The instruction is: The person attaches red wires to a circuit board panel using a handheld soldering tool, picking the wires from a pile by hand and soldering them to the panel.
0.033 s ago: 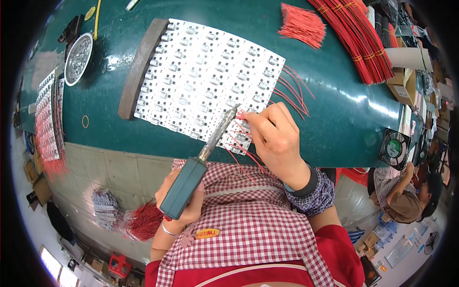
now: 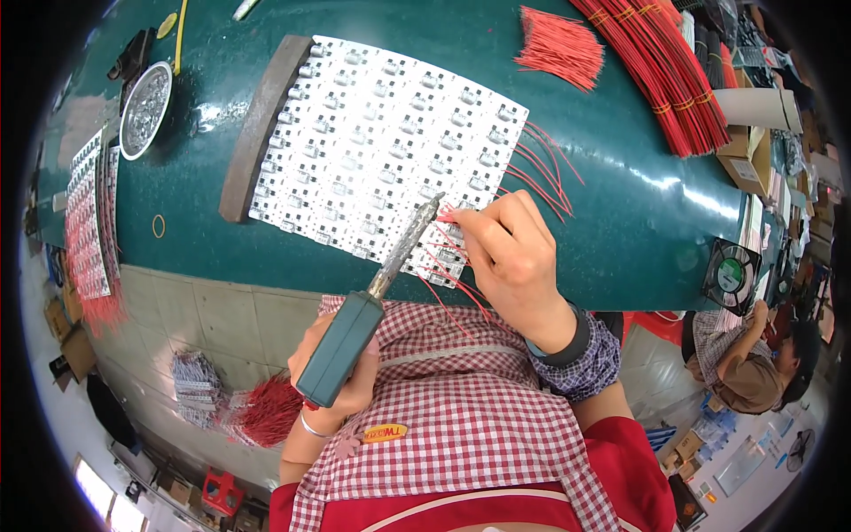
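White board (image 2: 381,133) is seen in the head view forward and left of the right hand (image 2: 516,253), the nearer one, by whose pressed-together thumb and finger a red wire (image 2: 444,215) seems to be pinched. By the left hand (image 2: 360,383), fingers wrapped, the iron (image 2: 379,285) is held slanting forward-right, its tip just left of the pinch.
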Tool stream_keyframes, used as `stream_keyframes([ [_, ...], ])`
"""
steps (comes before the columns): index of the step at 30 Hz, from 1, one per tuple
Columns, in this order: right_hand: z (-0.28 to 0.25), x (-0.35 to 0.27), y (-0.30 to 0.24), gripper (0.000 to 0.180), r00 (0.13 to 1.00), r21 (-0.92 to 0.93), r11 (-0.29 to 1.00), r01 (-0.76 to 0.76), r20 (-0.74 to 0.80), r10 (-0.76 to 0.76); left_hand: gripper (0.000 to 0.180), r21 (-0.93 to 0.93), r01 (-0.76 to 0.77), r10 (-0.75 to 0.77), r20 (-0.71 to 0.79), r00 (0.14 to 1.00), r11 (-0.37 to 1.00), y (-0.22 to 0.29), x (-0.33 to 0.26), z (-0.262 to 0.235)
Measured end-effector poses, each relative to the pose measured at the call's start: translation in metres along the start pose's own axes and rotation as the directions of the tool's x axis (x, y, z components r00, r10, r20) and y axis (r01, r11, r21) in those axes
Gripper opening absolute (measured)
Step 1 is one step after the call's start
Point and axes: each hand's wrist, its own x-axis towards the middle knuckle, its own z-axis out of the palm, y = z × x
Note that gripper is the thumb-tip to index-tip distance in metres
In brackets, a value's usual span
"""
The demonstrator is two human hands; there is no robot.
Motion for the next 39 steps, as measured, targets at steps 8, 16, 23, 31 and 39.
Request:
stream_keyframes([
  [8, -0.021, 0.012, 0.010, 0.025, 0.999, 0.044, 0.999, -0.022, 0.040, 0.020, 0.027, -0.024, -0.027, 0.026, -0.023, 0.999, 0.999, -0.002, 0.005, 0.003],
  [16, -0.016, 0.017, 0.018, 0.021, 0.993, 0.040, 0.999, -0.016, 0.119, 0.011, 0.026, -0.039, -0.012, 0.011, -0.029, 1.000, 0.999, 0.007, 0.014, 0.005],
  [23, -0.017, 0.018, 0.022, 0.024, 0.990, 0.057, 0.998, -0.021, 0.143, 0.013, 0.023, 0.013, -0.039, 0.038, 0.015, 0.999, 0.999, 0.010, 0.021, 0.003],
  [31, -0.016, 0.018, 0.021, 0.024, 0.986, 0.035, 0.999, -0.030, 0.167, 0.024, 0.024, -0.021, 0.001, -0.001, 0.014, 1.000, 1.000, 0.013, 0.026, 0.004],
  [39, -0.016, 0.017, 0.023, 0.021, 0.986, 0.028, 0.999, -0.044, 0.162, 0.039, 0.024, 0.003, -0.028, 0.028, -0.008, 1.000, 1.000, 0.004, 0.015, 0.004],
])
